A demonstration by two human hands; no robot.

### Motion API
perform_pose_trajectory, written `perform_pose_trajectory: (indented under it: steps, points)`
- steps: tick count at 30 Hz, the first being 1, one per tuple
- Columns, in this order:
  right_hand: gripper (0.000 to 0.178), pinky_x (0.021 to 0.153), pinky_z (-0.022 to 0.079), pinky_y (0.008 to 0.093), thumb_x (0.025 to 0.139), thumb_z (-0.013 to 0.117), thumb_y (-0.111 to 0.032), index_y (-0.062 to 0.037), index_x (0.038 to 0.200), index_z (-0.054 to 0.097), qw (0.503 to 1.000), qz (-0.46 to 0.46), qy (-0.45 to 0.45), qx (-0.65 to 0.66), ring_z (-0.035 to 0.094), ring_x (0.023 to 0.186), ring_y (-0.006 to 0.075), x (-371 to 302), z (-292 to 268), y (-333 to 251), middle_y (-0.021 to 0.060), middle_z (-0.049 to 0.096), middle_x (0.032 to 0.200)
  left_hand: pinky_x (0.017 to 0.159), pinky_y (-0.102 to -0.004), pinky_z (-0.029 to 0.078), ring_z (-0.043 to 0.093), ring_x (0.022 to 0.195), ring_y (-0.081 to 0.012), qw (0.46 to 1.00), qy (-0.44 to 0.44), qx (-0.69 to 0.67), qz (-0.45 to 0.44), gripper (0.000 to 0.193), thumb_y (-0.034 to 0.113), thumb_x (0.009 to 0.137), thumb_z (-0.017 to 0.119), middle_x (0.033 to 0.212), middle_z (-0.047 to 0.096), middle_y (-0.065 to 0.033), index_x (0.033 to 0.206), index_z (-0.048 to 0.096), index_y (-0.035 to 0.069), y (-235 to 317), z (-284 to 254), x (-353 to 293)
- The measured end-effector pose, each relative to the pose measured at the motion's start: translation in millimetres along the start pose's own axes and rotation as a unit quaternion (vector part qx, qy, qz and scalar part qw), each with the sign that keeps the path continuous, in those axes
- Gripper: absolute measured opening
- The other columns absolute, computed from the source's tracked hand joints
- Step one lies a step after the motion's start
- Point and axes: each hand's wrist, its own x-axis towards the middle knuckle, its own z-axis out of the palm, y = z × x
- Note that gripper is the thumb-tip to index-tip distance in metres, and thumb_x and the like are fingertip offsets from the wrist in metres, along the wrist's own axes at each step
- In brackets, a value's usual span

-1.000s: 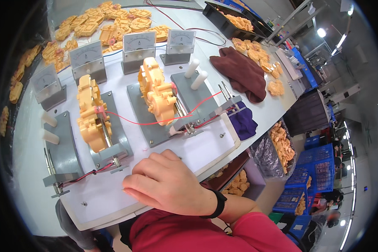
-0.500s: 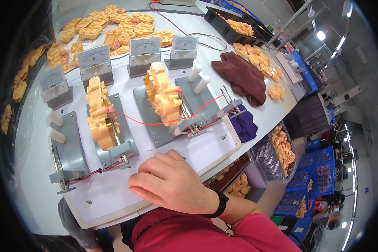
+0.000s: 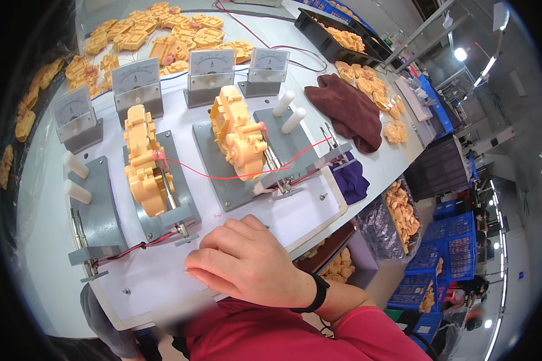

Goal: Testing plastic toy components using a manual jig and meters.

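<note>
- Far left, a grey base plate (image 3: 99,213) carries two upright white posts (image 3: 77,192); it is well apart from the fingers, and no left hand can be made out.
- Next, the left yellow casing (image 3: 143,162) stands on edge on its own plate; it lies ahead and to the left of the fingers, apart from them, its long axis running away from the person with the near end slanting slightly right; a metal rod (image 3: 167,189) lines its right side.
- A red wire (image 3: 211,178) leaves the left casing's pink part and sags rightward, in front of the knuckles, toward the second casing.
- In the middle, the right hand (image 3: 241,265) rests, back upward, by the near edge of the white board (image 3: 307,207); its fingers are curled in loosely, nothing shows protruding from them, and the palm is hidden, so I cannot tell whether they have hold of anything; it is the only hand near either casing.
- The right yellow casing (image 3: 244,150) stands almost straight ahead of the knuckles, apart from them; its long axis also points away, its near end leaning right.
- Farther right are two more white posts (image 3: 292,120); beyond lie a brown cloth (image 3: 346,114) and a purple cloth (image 3: 350,182).
</note>
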Motion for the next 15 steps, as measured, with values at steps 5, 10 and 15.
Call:
perform_pose_trajectory:
  steps: [5,10,15]
  points:
    - [0.017,0.062,0.034,0.029,0.076,0.076,-0.016,-0.0154,0.09,0.065,1.0,0.005,-0.013,-0.003,0.05,0.068,0.0141,1.3,1.8,0.7,-0.0043,0.054,0.079,0.089,-0.0385,0.044,0.057,0.098,-0.0298,0.999,-0.017,0.004,0.046,0.045,0.023,0.082,0.061,0.107,0.06,-0.0161,0.117,0.057,-0.005,-5.1,-1.5,2.9]
    - [0.017,0.062,0.033,0.0289,0.076,0.077,-0.016,-0.0158,0.089,0.065,1.0,0.003,-0.001,0.011,0.05,0.068,0.0142,2.7,2.8,-0.6,-0.0043,0.053,0.08,0.09,-0.0378,0.043,0.056,0.098,-0.0292,0.993,-0.057,-0.045,-0.095,0.096,0.052,0.049,0.083,0.108,0.058,-0.0148,0.12,0.055,-0.006,-11.4,-4.4,10.6]
    - [0.018,0.062,0.033,0.0285,0.075,0.078,-0.016,-0.0154,0.088,0.065,1.0,-0.008,-0.005,0.006,0.05,0.067,0.0138,2.4,3.2,0.7,-0.0045,0.053,0.078,0.092,-0.0379,0.04,0.055,0.101,-0.0297,0.994,0.006,-0.06,-0.091,0.128,0.059,0.015,0.085,0.109,0.056,-0.0148,0.12,0.054,-0.008,-26.7,5.0,-2.4]
